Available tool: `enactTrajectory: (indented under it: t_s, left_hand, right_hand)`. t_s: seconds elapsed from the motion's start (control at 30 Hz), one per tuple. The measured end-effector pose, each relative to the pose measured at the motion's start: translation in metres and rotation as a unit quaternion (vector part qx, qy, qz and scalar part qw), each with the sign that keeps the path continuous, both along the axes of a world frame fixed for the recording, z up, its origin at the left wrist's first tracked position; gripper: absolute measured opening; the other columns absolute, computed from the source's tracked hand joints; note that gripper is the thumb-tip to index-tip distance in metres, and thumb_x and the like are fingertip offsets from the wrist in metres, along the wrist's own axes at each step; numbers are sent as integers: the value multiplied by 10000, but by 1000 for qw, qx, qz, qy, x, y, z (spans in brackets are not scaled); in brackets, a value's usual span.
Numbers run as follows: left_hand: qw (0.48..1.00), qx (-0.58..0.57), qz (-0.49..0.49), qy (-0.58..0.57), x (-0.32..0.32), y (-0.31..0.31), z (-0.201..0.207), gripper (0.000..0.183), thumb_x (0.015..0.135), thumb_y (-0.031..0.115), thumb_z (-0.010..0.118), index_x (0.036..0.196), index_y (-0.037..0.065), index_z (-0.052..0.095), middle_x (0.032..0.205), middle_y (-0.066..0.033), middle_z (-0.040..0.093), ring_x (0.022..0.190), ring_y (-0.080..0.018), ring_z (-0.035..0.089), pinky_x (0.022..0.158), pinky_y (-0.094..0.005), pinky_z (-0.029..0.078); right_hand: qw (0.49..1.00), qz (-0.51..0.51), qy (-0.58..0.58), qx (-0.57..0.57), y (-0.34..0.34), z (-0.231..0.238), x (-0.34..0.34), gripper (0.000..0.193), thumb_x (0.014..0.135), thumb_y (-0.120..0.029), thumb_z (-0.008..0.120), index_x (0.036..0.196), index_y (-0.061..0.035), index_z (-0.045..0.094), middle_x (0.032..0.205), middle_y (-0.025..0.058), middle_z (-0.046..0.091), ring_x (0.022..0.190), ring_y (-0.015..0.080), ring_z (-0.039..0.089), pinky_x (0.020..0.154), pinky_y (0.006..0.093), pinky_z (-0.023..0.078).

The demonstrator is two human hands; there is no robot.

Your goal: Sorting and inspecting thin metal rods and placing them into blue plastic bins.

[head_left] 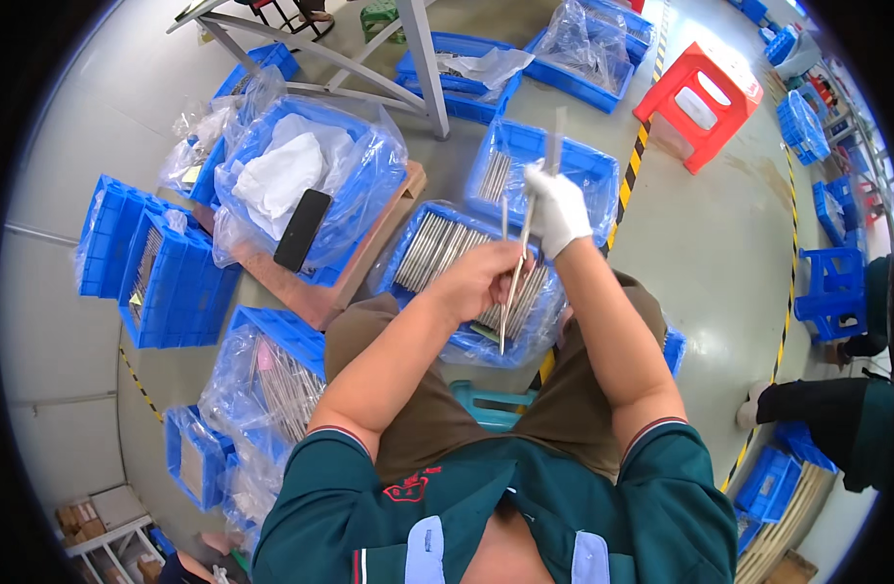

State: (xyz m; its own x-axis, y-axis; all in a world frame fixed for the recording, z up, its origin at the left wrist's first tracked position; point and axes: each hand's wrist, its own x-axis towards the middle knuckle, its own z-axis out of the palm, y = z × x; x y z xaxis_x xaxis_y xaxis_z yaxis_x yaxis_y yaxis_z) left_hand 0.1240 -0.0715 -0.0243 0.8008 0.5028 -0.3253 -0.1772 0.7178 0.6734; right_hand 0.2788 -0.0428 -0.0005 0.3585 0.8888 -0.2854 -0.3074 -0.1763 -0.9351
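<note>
Glossy grey floor (708,229) beneath, bare left hand (478,282) and white-gloved right hand (561,212) pinch slender metal rods (508,311).

The light is bright, whitish and rather even, and it seems to fall from above. On the grey floor (729,234) the shadows are soft, and the surface becomes paler toward the upper right. Clear plastic film (374,200) gives many small shiny reflections. The gloved right hand (564,216) is so bright that its details are weak, and above it the end of the metal rod (517,273) is smeared. Near the black, bluish-fringed round border, the striped floor tape (792,243) bends strongly, and small distant things look less sharp.
</note>
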Motion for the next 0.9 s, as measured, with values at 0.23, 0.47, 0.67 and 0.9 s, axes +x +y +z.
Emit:
enactTrajectory:
  t_s: [0.23,0.47,0.67,0.9]
  left_hand:
    - [991,13,-65,-117,-19,-1,17,273,914,276,532,892,6,565,949,-114,577,875,-214,587,736,-324,489]
    - [987,22,-43,-155,-17,11,8,302,887,296,570,940,-1,594,1243,-224,490,1045,-317,582,844,-412,511]
    - [995,46,-25,-83,-21,8,6,295,890,309,568,943,19,569,699,-63,564,645,-172,588,579,-299,498]
    - [977,91,189,26,-32,29,0,231,908,245,553,898,17,588,741,-34,566,664,-128,563,637,-280,484]
  right_hand:
    - [990,-61,117,39,23,3,88,318,843,-379,613,662,-139,509,451,-74,330,339,52,277,327,224,198]
    - [979,191,-61,-37,-6,-6,3,330,826,-364,619,749,-44,606,550,-9,485,464,88,412,432,263,324]
    - [948,254,-179,-67,-4,-15,-9,408,830,-427,588,752,-28,611,616,44,547,583,130,487,558,302,406]
    - [918,242,-311,-39,-18,-6,-3,380,861,-377,504,813,-14,606,644,101,613,635,244,605,613,348,459]
